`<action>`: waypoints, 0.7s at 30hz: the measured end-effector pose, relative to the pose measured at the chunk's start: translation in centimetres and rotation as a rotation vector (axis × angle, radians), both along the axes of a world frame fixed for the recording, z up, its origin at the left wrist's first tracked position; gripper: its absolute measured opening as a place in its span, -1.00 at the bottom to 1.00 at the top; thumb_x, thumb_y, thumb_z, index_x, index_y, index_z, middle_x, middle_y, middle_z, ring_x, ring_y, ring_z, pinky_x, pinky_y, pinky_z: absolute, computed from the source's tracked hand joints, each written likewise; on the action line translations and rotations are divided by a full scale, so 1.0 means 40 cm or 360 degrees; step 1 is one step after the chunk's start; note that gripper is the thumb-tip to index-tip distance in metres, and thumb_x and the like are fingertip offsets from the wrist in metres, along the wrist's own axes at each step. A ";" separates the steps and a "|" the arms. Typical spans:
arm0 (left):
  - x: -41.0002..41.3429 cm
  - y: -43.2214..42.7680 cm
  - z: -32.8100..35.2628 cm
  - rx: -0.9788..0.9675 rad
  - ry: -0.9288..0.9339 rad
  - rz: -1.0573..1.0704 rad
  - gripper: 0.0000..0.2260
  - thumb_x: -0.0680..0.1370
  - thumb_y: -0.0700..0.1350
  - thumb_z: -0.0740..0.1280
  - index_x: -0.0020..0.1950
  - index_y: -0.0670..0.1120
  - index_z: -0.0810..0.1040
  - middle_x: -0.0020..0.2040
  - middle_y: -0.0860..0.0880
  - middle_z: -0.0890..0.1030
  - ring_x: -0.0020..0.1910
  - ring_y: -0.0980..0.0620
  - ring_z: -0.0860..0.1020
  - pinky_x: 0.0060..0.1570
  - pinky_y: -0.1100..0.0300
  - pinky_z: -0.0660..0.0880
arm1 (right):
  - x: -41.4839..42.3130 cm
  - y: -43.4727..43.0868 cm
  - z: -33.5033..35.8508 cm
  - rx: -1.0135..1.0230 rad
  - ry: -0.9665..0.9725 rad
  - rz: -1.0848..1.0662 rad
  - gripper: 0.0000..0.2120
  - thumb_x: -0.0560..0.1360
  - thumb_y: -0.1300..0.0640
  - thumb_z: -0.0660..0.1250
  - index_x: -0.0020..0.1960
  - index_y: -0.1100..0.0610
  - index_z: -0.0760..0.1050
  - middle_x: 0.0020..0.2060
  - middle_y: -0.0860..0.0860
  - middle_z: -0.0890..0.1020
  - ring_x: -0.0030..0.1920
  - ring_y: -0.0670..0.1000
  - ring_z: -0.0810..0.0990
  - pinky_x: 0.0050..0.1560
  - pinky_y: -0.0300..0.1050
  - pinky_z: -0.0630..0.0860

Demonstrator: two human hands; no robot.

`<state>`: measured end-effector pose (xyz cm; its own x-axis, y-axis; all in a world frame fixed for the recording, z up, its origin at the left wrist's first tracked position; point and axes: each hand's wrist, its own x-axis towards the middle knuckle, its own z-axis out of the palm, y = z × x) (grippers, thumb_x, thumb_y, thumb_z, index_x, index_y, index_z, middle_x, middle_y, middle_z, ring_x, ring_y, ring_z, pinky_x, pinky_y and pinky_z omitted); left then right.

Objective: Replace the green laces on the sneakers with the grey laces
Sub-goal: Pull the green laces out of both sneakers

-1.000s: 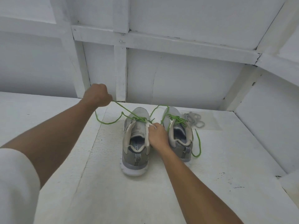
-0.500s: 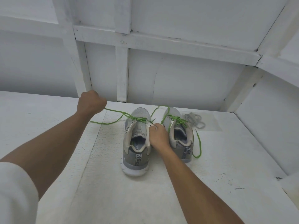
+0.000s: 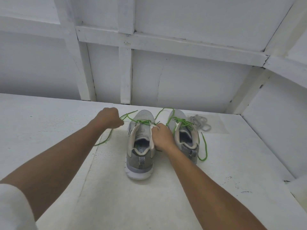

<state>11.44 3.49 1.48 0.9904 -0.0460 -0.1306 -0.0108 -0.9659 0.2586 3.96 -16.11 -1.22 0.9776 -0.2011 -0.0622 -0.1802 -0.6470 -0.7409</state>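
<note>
Head view: left hand (image 3: 108, 117), fisted on the green lace (image 3: 127, 115), has dropped from its raised pull toward the left sneaker (image 3: 140, 163); the lace is slack. Right hand (image 3: 163, 136) pinches that sneaker's collar. Probably the next eyelet. Right sneaker (image 3: 187, 141) is green-laced; grey laces (image 3: 200, 122) are piled beside it.

Two grey sneakers (image 3: 140, 163) stand side by side, heels nearest, green laces (image 3: 143, 121) loose and trailing, grey laces (image 3: 200, 123) heaped just beside the right one.

A bare white-painted booth is suggested — battened board walls (image 3: 191, 80) beyond the left hand (image 3: 108, 117), a rough platform (image 3: 141, 205) under it.
</note>
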 end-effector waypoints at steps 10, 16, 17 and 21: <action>-0.018 -0.124 0.020 -0.0709 0.0333 0.0055 -0.75 0.54 -0.02 0.34 0.03 -0.21 0.57 -0.18 -0.12 0.60 -0.27 -0.02 0.55 -0.28 0.21 0.51 | 0.073 -0.013 0.092 -0.0183 0.0142 0.0194 -0.79 0.48 0.08 0.25 0.06 0.15 0.50 0.02 0.07 0.57 0.02 0.10 0.55 -0.08 -0.11 0.47; -0.022 -0.113 -0.007 -0.0909 0.0362 0.0172 -0.73 0.52 -0.01 0.37 0.05 -0.20 0.61 -0.07 -0.16 0.64 -0.21 -0.05 0.59 -0.21 0.15 0.61 | 0.129 -0.007 0.127 -0.0390 0.0094 0.0439 -0.78 0.50 0.26 0.23 0.02 0.12 0.62 0.02 0.05 0.65 0.04 0.04 0.57 -0.06 -0.24 0.40; -0.022 -0.109 -0.010 -0.0957 0.0351 0.0190 -0.73 0.52 -0.02 0.36 0.06 -0.21 0.62 -0.08 -0.17 0.64 -0.21 -0.06 0.60 -0.21 0.16 0.62 | 0.139 -0.002 0.124 -0.0406 0.0110 0.0480 -0.77 0.49 0.28 0.23 -0.01 0.11 0.63 0.01 0.05 0.65 0.01 0.04 0.57 -0.08 -0.25 0.41; -0.028 -0.096 -0.024 -0.1114 0.0313 0.0251 -0.79 0.55 -0.11 0.30 0.02 -0.22 0.64 -0.18 -0.13 0.59 -0.31 0.00 0.55 -0.39 0.26 0.57 | 0.165 0.026 0.113 -0.0493 0.0202 0.0644 -0.83 0.47 0.21 0.31 -0.12 -0.02 0.63 -0.09 -0.03 0.64 -0.06 -0.02 0.55 -0.25 -0.26 0.40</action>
